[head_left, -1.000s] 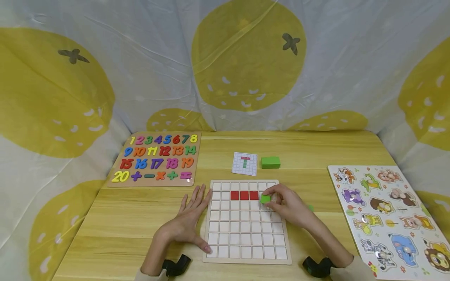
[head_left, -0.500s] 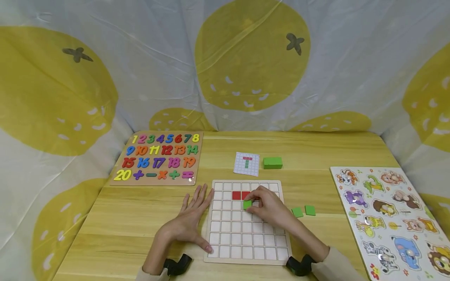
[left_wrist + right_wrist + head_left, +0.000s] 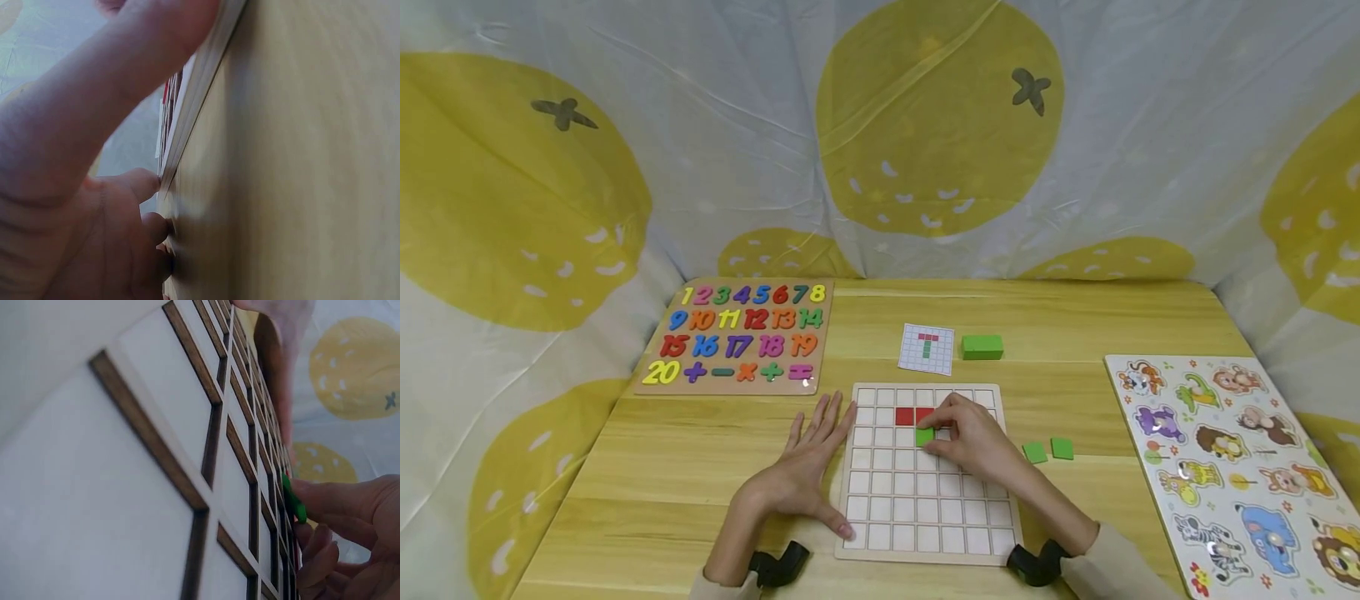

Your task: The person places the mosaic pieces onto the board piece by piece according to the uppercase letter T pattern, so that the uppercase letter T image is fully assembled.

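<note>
A wooden grid board [image 3: 925, 559] lies flat in front of me. My right hand [image 3: 977, 446] pinches a small green square tile [image 3: 924, 437] between thumb and fingers, at the cell just below the red tiles [image 3: 905, 416]. In the right wrist view the green tile [image 3: 292, 499] stands tilted against the grid; whether it is fully seated I cannot tell. Two red tiles show, one partly, and the hand covers the spot to their right. Along the board's left edge rests my left hand [image 3: 793, 479], fingers spread, thumb at the near-left corner.
Two loose green tiles [image 3: 1034, 452] lie right of the board. Behind it are a pattern card [image 3: 910, 358] with a red and green T and a green block [image 3: 982, 347]. A number board [image 3: 817, 358] lies back left, an animal puzzle board [image 3: 1161, 533] at right.
My right hand has carried the green tile leftward from beside the red row to below it, then stayed nearly still as the tile shifted slightly. My left hand has kept its place.
</note>
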{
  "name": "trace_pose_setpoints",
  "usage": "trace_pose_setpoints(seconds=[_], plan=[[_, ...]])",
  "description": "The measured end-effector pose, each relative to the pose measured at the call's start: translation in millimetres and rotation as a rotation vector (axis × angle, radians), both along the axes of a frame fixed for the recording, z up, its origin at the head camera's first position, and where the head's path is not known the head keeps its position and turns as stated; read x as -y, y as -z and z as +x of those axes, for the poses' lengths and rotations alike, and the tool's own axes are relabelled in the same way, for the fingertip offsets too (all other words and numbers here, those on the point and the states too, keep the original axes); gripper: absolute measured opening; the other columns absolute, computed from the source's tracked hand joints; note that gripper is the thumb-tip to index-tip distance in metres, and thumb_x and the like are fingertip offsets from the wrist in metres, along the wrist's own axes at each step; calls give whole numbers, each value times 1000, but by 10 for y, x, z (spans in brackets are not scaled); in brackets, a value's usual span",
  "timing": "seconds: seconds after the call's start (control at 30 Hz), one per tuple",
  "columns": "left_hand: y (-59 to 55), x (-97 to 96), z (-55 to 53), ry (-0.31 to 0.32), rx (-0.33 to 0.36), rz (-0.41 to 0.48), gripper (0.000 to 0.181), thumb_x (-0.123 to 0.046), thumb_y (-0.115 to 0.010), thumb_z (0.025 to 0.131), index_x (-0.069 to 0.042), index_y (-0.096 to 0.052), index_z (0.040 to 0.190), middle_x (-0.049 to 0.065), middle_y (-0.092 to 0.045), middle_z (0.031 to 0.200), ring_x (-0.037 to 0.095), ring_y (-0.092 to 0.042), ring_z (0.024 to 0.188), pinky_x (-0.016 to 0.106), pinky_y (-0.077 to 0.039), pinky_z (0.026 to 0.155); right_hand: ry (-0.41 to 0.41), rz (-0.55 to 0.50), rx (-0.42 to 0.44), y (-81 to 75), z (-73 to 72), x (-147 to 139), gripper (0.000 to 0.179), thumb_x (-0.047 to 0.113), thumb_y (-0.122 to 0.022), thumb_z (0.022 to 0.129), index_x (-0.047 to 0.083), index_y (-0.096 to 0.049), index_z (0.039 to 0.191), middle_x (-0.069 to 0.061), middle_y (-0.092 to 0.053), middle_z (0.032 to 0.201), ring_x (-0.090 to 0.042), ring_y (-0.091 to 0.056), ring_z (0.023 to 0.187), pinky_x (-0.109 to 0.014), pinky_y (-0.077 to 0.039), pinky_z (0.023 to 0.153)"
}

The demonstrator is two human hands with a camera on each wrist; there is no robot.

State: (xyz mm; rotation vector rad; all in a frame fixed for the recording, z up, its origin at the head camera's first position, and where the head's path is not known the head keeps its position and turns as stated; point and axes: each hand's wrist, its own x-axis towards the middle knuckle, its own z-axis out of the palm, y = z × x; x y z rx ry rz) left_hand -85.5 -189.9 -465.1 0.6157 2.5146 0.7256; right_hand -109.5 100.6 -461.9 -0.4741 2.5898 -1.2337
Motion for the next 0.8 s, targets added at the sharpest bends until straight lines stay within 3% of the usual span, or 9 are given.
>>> trace_pose_setpoints(seconds=[0.2,0.5,0.8], plan=[[-1,-2,-1,-3,5,2,159,-54,-100,52,-13,2,167,16,21,172,39,22,159,67,16,125,-33,-26,-5,16,-11,-44,23,7,-84,85,10,-82,107,-5,-63,95,-11,-47,72,-20,-40,59],[-11,-4,-2,-6,8,-3,160,-53,-100,52,-13,3,167,15,21,172,39,22,159,67,15,125,-7,-39,11,43,-24,-22,24,4,-85,82,11,-83,105,-3,-59,94,-13,-46,73,-20,-38,59],[-11,3,-4,-3,4,1,159,-54,-100,52,-12,2,167,16,20,172,40,22,159,68,15,125,-22,-54,-2,18,-3,-148,26,13,-82,88,14,-80,114,-4,-62,99,-11,-45,72,-20,-39,59]])
